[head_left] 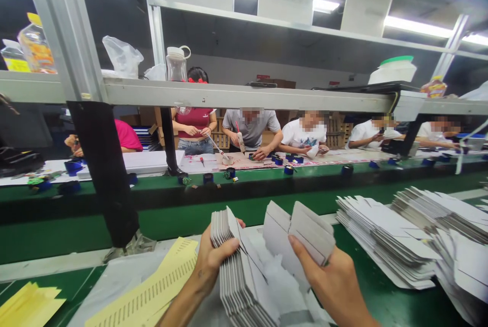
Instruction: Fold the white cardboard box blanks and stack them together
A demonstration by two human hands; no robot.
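My left hand [215, 256] is closed round a thick stack of flat white cardboard box blanks [244, 276], its thumb pressed on the near face. To the right, my right hand [331, 276] grips a separate flat box blank [305, 230] by its flaps, thumb in front and the other fingers behind it. A gap lies between this blank and the stack at the top. Beneath both hands is a sheet of thin whitish plastic [284, 291]. Yellow printed label sheets [152, 281] lie beside my left forearm.
More piles of flat white blanks [389, 240] lie at the right. Yellow papers [28, 304] are at the lower left. Beyond runs a green conveyor belt [236, 197] with small blue parts, and several people sit or stand behind it. A shelf beam [244, 97] and black-wrapped post [102, 174] cross in front.
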